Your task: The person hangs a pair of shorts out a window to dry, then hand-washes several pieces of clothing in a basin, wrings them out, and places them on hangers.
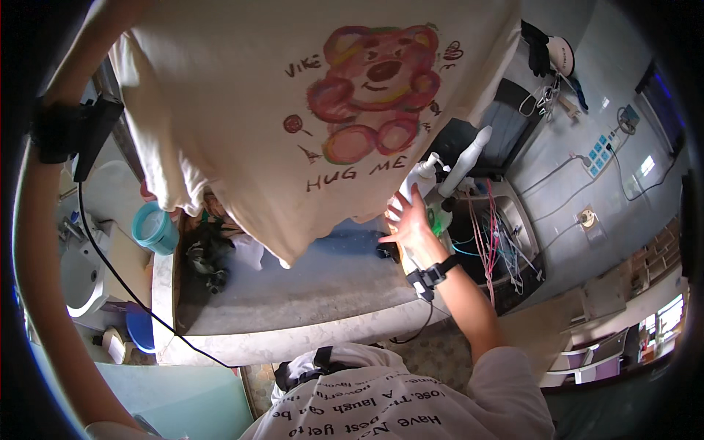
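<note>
A cream shirt with a painted pink bear hangs across the upper middle, its lower hem loose and folded. My left forearm rises along the left side, but the hand is past the top edge, so its hold on the shirt is hidden. Below the shirt's right part, my right hand is open, fingers spread and nothing in its palm. It is close to a white pump bottle. Underneath lies a wide trough with greyish water and a dark bunched cloth at its left.
A teal bucket stands at the trough's left rim, near a white washbasin. To the right, several clothes hangers lie in a dark sink. A socket strip with trailing cords is on the right wall. Black cables run from both wrist straps.
</note>
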`<state>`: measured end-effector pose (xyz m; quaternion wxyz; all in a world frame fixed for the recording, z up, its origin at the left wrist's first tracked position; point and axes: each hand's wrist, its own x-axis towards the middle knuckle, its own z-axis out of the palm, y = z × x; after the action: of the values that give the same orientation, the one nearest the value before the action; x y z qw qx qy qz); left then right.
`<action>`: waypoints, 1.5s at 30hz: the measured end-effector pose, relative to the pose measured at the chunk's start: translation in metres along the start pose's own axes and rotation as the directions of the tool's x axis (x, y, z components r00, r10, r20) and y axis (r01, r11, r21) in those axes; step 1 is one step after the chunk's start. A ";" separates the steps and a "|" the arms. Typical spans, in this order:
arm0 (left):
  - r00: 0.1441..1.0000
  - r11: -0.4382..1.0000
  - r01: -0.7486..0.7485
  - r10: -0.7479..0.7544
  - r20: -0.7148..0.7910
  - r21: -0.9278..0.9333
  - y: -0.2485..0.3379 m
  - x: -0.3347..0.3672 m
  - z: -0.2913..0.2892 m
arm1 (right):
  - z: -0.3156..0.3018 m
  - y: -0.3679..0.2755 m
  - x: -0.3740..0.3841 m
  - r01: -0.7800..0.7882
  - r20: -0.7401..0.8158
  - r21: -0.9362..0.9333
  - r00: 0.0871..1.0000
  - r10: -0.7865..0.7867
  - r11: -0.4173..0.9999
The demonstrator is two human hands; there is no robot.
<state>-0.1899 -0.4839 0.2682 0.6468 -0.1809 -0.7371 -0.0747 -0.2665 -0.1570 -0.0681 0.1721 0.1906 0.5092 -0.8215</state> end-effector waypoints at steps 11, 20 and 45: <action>0.991 0.988 0.113 -0.104 0.088 -0.106 -0.004 -0.015 0.025 | 0.031 0.082 0.046 -0.243 0.486 0.481 0.873 -0.026 0.843; 0.946 0.948 0.238 -0.177 0.271 -0.212 0.015 -0.032 0.047 | 0.087 0.152 0.023 -0.725 0.779 0.334 0.572 0.257 0.603; 0.933 0.925 0.272 -0.185 0.310 -0.267 -0.015 -0.092 0.053 | 0.071 0.090 0.037 -0.056 0.226 0.573 0.970 -0.092 0.818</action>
<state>-0.2359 -0.4955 0.1718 0.4874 -0.1993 -0.8164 -0.2370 -0.2659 -0.2622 -0.1267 0.1599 0.1265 0.2143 -0.9552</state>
